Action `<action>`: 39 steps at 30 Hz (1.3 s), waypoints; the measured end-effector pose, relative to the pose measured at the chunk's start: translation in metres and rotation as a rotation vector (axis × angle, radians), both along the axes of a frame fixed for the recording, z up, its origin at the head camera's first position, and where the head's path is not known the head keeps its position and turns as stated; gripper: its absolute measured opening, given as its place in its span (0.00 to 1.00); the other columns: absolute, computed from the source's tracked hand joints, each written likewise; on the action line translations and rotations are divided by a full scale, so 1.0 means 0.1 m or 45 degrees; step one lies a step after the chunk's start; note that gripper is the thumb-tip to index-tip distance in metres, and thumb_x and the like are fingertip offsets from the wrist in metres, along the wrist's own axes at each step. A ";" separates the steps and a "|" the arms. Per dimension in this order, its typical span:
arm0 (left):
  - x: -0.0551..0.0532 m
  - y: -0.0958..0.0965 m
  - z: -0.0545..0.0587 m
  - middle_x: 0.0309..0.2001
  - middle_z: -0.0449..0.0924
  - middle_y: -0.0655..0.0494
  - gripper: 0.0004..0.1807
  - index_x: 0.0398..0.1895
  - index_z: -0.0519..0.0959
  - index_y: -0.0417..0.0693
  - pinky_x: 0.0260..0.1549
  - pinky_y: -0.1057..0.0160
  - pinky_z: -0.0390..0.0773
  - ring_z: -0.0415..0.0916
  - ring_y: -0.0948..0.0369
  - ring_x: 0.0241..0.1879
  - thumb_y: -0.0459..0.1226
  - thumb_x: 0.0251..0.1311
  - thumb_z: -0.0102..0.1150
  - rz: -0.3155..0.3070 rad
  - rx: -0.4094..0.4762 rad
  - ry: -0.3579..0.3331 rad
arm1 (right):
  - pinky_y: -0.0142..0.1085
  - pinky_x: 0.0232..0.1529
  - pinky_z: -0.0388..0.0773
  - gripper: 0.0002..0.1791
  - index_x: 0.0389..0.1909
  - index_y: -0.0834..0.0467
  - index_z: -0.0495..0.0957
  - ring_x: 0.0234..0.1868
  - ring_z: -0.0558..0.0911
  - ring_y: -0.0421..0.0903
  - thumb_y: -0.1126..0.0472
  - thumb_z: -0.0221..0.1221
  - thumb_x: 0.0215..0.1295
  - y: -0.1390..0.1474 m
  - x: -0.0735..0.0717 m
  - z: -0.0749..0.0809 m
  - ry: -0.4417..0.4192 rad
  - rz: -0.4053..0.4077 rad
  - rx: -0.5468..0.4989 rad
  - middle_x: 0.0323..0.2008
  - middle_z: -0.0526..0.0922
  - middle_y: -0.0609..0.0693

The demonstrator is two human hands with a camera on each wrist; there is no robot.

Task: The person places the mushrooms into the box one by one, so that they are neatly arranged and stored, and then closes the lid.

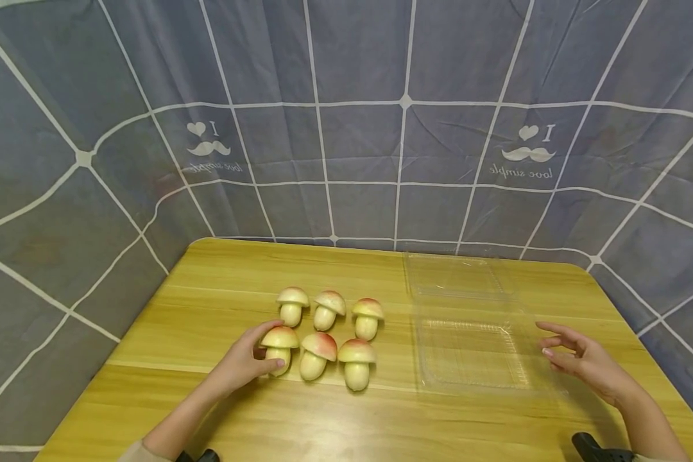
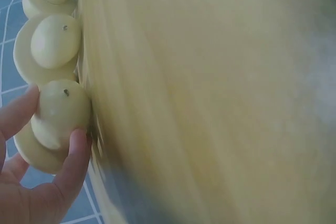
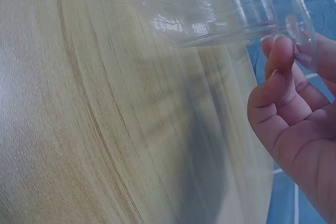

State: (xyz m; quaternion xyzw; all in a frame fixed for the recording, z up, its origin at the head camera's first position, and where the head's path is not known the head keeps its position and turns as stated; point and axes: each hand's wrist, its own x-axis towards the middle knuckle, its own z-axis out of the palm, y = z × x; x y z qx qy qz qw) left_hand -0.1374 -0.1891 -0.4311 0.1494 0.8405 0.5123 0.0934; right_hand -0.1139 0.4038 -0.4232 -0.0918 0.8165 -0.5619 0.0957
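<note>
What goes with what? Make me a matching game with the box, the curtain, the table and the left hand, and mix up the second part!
Things:
1. box
2. curtain
3. table
4. left hand

What fits:
A. yellow wood
B. gripping a mushroom
C. see-through
D. blue-grey with white lines

Right pairs: 1-C, 2-D, 3-A, 4-B.
</note>
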 end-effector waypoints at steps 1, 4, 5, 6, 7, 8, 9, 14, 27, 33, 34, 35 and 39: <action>0.00 0.00 0.00 0.61 0.59 0.33 0.40 0.67 0.60 0.39 0.43 0.55 0.77 0.69 0.43 0.52 0.35 0.52 0.67 0.004 -0.001 -0.004 | 0.33 0.37 0.78 0.28 0.67 0.48 0.63 0.43 0.78 0.37 0.69 0.51 0.68 0.00 0.00 0.00 0.001 0.000 -0.003 0.44 0.76 0.43; 0.00 -0.01 0.01 0.62 0.61 0.35 0.40 0.67 0.60 0.41 0.42 0.56 0.77 0.71 0.45 0.51 0.35 0.51 0.68 0.032 -0.023 -0.020 | 0.33 0.37 0.78 0.28 0.66 0.46 0.64 0.43 0.78 0.37 0.70 0.51 0.67 0.00 0.00 -0.01 0.006 0.000 -0.014 0.44 0.76 0.43; 0.00 -0.01 0.01 0.62 0.61 0.35 0.40 0.67 0.61 0.41 0.41 0.56 0.77 0.72 0.45 0.50 0.36 0.50 0.68 0.037 -0.029 -0.028 | 0.33 0.37 0.78 0.28 0.66 0.46 0.64 0.43 0.78 0.37 0.70 0.51 0.67 0.00 0.00 -0.01 0.008 0.000 -0.016 0.44 0.77 0.43; 0.00 -0.02 0.01 0.62 0.61 0.35 0.40 0.67 0.60 0.41 0.41 0.56 0.77 0.72 0.45 0.50 0.36 0.50 0.68 0.037 -0.028 -0.035 | 0.33 0.37 0.78 0.28 0.66 0.46 0.64 0.43 0.78 0.37 0.70 0.51 0.67 0.00 0.00 -0.01 0.011 -0.001 -0.017 0.44 0.77 0.43; -0.01 -0.03 0.02 0.62 0.60 0.34 0.40 0.67 0.60 0.41 0.42 0.56 0.77 0.72 0.45 0.50 0.36 0.51 0.68 0.032 -0.022 -0.044 | 0.33 0.37 0.78 0.28 0.66 0.46 0.64 0.43 0.78 0.37 0.70 0.51 0.67 0.00 0.00 -0.02 0.014 -0.002 -0.018 0.43 0.77 0.43; -0.01 -0.04 0.03 0.62 0.60 0.34 0.41 0.67 0.60 0.41 0.41 0.56 0.78 0.73 0.44 0.49 0.36 0.51 0.68 0.028 -0.012 -0.057 | 0.33 0.37 0.78 0.28 0.66 0.46 0.64 0.43 0.78 0.36 0.70 0.51 0.67 0.00 0.00 -0.02 0.017 -0.004 -0.016 0.43 0.77 0.43; -0.01 -0.05 0.04 0.62 0.59 0.32 0.41 0.67 0.59 0.40 0.40 0.56 0.78 0.73 0.43 0.48 0.37 0.51 0.68 0.023 -0.001 -0.065 | 0.33 0.37 0.78 0.28 0.66 0.46 0.64 0.43 0.78 0.36 0.70 0.51 0.67 0.00 0.00 -0.02 0.019 -0.005 -0.015 0.43 0.77 0.43; -0.02 -0.08 0.11 0.64 0.57 0.33 0.41 0.67 0.58 0.43 0.38 0.57 0.79 0.74 0.44 0.48 0.37 0.51 0.68 0.067 0.043 -0.125 | 0.33 0.37 0.79 0.28 0.65 0.45 0.64 0.43 0.78 0.36 0.70 0.51 0.67 0.00 0.00 -0.02 0.015 -0.018 -0.009 0.43 0.77 0.44; -0.02 -0.05 0.31 0.63 0.57 0.35 0.38 0.64 0.61 0.46 0.37 0.60 0.78 0.72 0.45 0.47 0.35 0.50 0.69 0.154 0.050 -0.091 | 0.33 0.38 0.79 0.28 0.64 0.43 0.65 0.43 0.78 0.36 0.69 0.51 0.67 0.00 0.00 0.00 0.001 -0.022 -0.002 0.43 0.76 0.45; -0.04 -0.02 0.38 0.63 0.58 0.36 0.39 0.65 0.62 0.44 0.38 0.58 0.77 0.71 0.44 0.48 0.36 0.50 0.69 0.163 0.052 -0.058 | 0.33 0.38 0.78 0.28 0.65 0.45 0.64 0.43 0.78 0.37 0.69 0.52 0.67 -0.01 0.00 0.00 -0.008 -0.031 0.003 0.43 0.76 0.46; -0.04 -0.01 0.39 0.62 0.59 0.36 0.39 0.65 0.62 0.44 0.38 0.58 0.77 0.71 0.44 0.48 0.36 0.50 0.69 0.162 0.052 -0.052 | 0.33 0.38 0.78 0.27 0.65 0.45 0.64 0.43 0.79 0.37 0.69 0.52 0.67 -0.01 0.00 0.00 -0.008 -0.036 0.005 0.43 0.76 0.46; -0.05 -0.01 0.39 0.62 0.59 0.36 0.39 0.65 0.62 0.44 0.39 0.58 0.77 0.71 0.43 0.48 0.36 0.50 0.69 0.160 0.052 -0.048 | 0.33 0.37 0.78 0.27 0.65 0.45 0.65 0.42 0.78 0.37 0.69 0.52 0.67 -0.01 0.00 0.00 -0.008 -0.038 0.008 0.43 0.76 0.46; -0.06 0.01 0.41 0.61 0.61 0.37 0.39 0.65 0.62 0.43 0.39 0.58 0.78 0.71 0.43 0.48 0.36 0.50 0.69 0.141 0.069 -0.034 | 0.33 0.37 0.79 0.27 0.65 0.47 0.65 0.42 0.79 0.37 0.69 0.52 0.67 -0.02 0.00 0.00 -0.007 -0.047 0.013 0.42 0.76 0.46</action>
